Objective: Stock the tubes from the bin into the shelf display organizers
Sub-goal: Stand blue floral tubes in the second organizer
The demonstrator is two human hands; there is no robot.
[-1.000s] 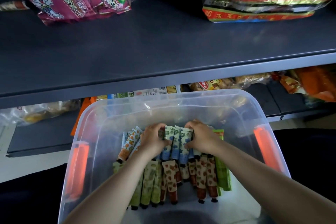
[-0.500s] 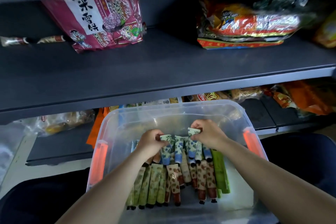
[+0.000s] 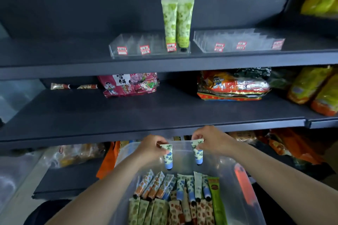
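A clear plastic bin (image 3: 236, 188) with orange handles sits low in front of me, filled with several patterned tubes (image 3: 175, 199) lying in rows. My left hand (image 3: 150, 149) pinches the crimped end of a small blue-flowered tube (image 3: 168, 157) that hangs cap-down above the bin. My right hand (image 3: 214, 140) holds a matching blue-flowered tube (image 3: 197, 153) the same way. On the top shelf stand two clear display organizers, the left organizer (image 3: 135, 49) and the right organizer (image 3: 256, 42). Two tall green tubes (image 3: 177, 23) stand upright in the left one.
The middle shelf (image 3: 146, 115) carries a pink snack bag (image 3: 129, 84), an orange snack bag (image 3: 232, 85) and yellow packs (image 3: 318, 89) at the right. More packaged snacks lie on the lowest shelf behind the bin. Red price labels mark the organizers' fronts.
Both hands have risen out of the bin, each lifting one blue-flowered tube from the row. My view has tilted upward, bringing the top shelf and its organizers into sight.
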